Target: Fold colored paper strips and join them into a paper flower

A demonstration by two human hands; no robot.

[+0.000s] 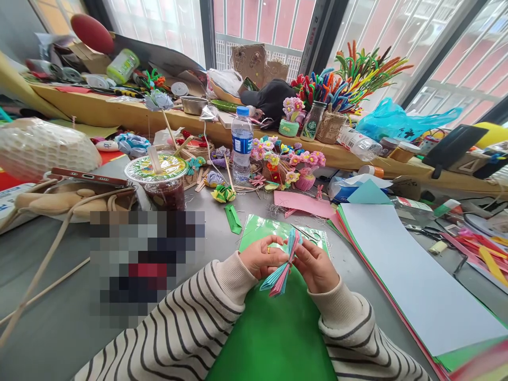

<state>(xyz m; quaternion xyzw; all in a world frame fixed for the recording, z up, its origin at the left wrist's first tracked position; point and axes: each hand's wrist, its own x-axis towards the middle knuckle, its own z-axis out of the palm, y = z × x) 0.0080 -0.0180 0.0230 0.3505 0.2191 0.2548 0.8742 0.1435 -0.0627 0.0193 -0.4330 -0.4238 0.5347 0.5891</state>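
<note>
Both hands hold a pleated paper bundle [274,281] of pink and light blue, pinched at its middle and fanned at both ends. My left hand [263,257] grips it from the left, fingers closed at the narrow waist. From the other side, my right hand [316,264] pinches near that same waist with thumb and fingers. A thin tie seems to wrap the middle, partly hidden by the fingers. Beneath lies a glossy green sheet [273,328], with small scissors [314,236] resting on its far part.
Stacked coloured paper [413,264] lies to the right, beside more scissors [426,231]. A lidded drink cup [164,193] and a water bottle [242,148] stand behind the hands. Paper flowers [224,193] and a pink strip [304,204] lie near them. A bag strap [39,275] crosses the left side.
</note>
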